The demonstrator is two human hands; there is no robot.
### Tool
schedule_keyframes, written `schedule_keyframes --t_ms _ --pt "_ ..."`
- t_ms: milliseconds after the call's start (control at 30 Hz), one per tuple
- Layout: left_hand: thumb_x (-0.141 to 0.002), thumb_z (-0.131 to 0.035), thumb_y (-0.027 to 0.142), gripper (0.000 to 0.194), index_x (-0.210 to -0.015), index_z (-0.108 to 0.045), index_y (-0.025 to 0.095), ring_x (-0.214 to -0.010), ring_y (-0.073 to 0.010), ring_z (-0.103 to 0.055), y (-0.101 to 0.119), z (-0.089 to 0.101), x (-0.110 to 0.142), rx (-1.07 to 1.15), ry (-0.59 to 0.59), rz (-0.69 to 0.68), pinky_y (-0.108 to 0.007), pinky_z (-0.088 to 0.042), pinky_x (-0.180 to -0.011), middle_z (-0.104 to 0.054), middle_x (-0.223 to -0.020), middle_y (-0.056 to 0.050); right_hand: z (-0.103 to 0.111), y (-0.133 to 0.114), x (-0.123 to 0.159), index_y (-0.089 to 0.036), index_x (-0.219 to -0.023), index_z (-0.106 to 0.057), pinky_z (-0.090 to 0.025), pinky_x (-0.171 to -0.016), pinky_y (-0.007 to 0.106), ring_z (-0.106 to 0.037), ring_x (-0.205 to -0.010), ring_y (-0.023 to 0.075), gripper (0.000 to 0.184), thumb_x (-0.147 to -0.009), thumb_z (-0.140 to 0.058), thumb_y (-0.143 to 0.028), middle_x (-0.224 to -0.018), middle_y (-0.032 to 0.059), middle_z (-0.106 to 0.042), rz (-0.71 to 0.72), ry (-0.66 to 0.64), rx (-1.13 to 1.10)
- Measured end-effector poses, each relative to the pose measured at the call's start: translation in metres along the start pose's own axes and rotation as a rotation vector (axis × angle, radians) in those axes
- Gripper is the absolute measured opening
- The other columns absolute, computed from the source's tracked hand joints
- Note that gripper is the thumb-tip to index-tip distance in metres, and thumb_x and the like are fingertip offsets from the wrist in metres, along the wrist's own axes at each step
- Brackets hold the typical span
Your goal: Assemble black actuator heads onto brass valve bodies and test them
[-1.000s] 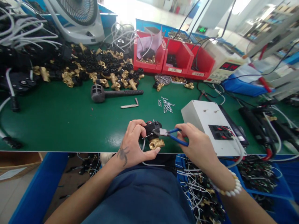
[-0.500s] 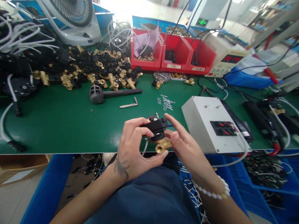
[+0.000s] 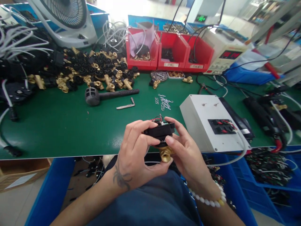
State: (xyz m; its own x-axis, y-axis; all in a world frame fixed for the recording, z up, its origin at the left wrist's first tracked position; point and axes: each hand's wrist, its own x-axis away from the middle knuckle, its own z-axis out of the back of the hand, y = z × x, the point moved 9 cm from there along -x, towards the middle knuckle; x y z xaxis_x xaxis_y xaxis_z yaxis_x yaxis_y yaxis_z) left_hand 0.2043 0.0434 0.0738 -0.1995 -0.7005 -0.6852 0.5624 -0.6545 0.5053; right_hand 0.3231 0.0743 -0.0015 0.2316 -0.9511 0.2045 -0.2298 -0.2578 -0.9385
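Note:
Between my hands, above the bench's front edge, is a motorized brass valve: a black actuator housing on top, a brass valve body below. Red wires and part of a circuit board show at the housing's open top. My left hand grips the housing with its fingers, its thumb under the brass body. My right hand closes on the right side, thumb against the black collar; its other fingers are partly hidden behind. Beyond the hands lie a small pile of metal clip pins and an L-shaped hex key.
A black rubber mallet lies before a heap of brass valves. Red bins stand at the back beside a power supply. On the right sits a grey switch box; a fan stands back left.
The valve has turned in my hands and sits slightly lower and to the right. My right thumb has come onto the black collar. The whole view has shifted a little.

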Motion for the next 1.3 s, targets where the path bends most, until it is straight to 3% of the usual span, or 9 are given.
schedule_keyframes --t_ms 133,233,400,467,567,633,733,1033,1300 --pt "-0.081 -0.078 0.036 0.048 -0.119 -0.051 0.025 -0.136 -0.0289 -0.049 -0.016 -0.001 0.008 0.234 0.030 0.160 -0.050 -0.045 -0.114 -0.053 -0.140 -0.011 0.001 0.001 0.000 -0.027 -0.141 -0.035 -0.062 -0.091 0.039 -0.071 -0.104 0.0226 0.072 -0.085 -0.074 -0.050 -0.123 0.0089 -0.066 0.044 0.015 -0.064" --pt "-0.090 -0.068 0.049 0.060 -0.139 -0.046 0.024 -0.144 -0.0295 -0.044 -0.051 -0.017 0.020 0.675 0.044 0.541 -0.048 -0.041 -0.118 -0.047 -0.153 -0.012 -0.002 -0.001 0.000 -0.027 -0.142 -0.035 -0.060 -0.097 0.038 -0.069 -0.111 0.0219 0.070 -0.087 -0.071 -0.052 -0.125 0.0086 -0.066 0.097 0.014 -0.060" --pt "-0.082 -0.077 0.052 0.060 -0.125 -0.061 0.014 -0.118 -0.0323 -0.066 -0.071 -0.063 0.042 1.124 -0.135 1.029 -0.042 -0.055 -0.099 -0.069 -0.126 -0.015 -0.002 -0.032 0.000 -0.025 -0.144 -0.049 -0.060 -0.088 0.034 -0.071 -0.099 0.0191 0.060 -0.092 -0.069 -0.047 -0.114 0.0062 -0.071 0.152 -0.144 0.526" --pt "-0.078 -0.081 0.051 0.060 -0.122 -0.063 0.014 -0.112 -0.0304 -0.068 -0.075 -0.062 0.044 1.130 -0.080 1.063 -0.041 -0.057 -0.095 -0.071 -0.121 -0.013 0.027 -0.074 -0.007 -0.023 -0.128 -0.065 -0.057 -0.087 0.032 -0.071 -0.091 0.0169 0.038 -0.094 -0.067 -0.041 -0.100 0.0038 -0.074 0.317 0.020 0.921" --pt "-0.079 -0.078 0.058 0.066 -0.123 -0.062 0.012 -0.101 -0.0306 -0.072 -0.072 -0.062 0.046 1.204 -0.060 1.106 -0.041 -0.061 -0.084 -0.072 -0.115 -0.016 0.090 -0.147 -0.019 -0.019 -0.112 -0.074 -0.048 -0.094 0.033 -0.068 -0.097 0.0169 0.025 -0.088 -0.075 -0.025 -0.100 0.0066 -0.074 0.555 0.506 1.310" --pt "-0.079 -0.077 0.060 0.068 -0.123 -0.062 0.010 -0.098 -0.0312 -0.073 -0.070 -0.059 0.045 1.237 -0.048 1.111 -0.040 -0.062 -0.079 -0.072 -0.113 -0.017 0.132 -0.153 -0.048 -0.016 -0.108 -0.075 -0.046 -0.090 0.033 -0.066 -0.091 0.0142 0.025 -0.085 -0.077 -0.022 -0.096 0.0071 -0.074 0.317 0.500 1.377" --pt "-0.078 -0.077 0.061 0.070 -0.123 -0.062 0.010 -0.095 -0.0313 -0.074 -0.067 -0.053 0.042 1.250 -0.059 1.103 -0.040 -0.063 -0.077 -0.073 -0.111 -0.017 0.172 -0.131 -0.078 -0.012 -0.107 -0.075 -0.047 -0.079 0.028 -0.065 -0.081 0.0091 0.021 -0.085 -0.072 -0.014 -0.099 0.0086 -0.074 -0.008 0.339 1.078" --pt "-0.085 -0.073 0.057 0.053 -0.123 -0.066 0.020 -0.105 -0.0254 -0.070 -0.059 -0.044 0.039 1.183 -0.142 0.969 -0.037 -0.056 -0.094 -0.072 -0.117 -0.008 0.172 -0.123 -0.073 -0.009 -0.093 -0.077 -0.040 -0.062 0.026 -0.055 -0.064 0.0066 0.017 -0.080 -0.077 -0.020 -0.081 0.0082 -0.071 0.128 0.486 1.048" --pt "-0.080 -0.081 0.051 0.050 -0.117 -0.063 0.022 -0.090 -0.0202 -0.069 -0.049 -0.035 0.037 1.032 -0.184 0.930 -0.027 -0.056 -0.076 -0.074 -0.102 -0.004 0.166 -0.125 -0.071 -0.010 -0.093 -0.077 -0.039 -0.064 0.026 -0.055 -0.065 0.0074 0.017 -0.080 -0.077 -0.021 -0.083 0.0079 -0.072 0.177 0.496 1.104"
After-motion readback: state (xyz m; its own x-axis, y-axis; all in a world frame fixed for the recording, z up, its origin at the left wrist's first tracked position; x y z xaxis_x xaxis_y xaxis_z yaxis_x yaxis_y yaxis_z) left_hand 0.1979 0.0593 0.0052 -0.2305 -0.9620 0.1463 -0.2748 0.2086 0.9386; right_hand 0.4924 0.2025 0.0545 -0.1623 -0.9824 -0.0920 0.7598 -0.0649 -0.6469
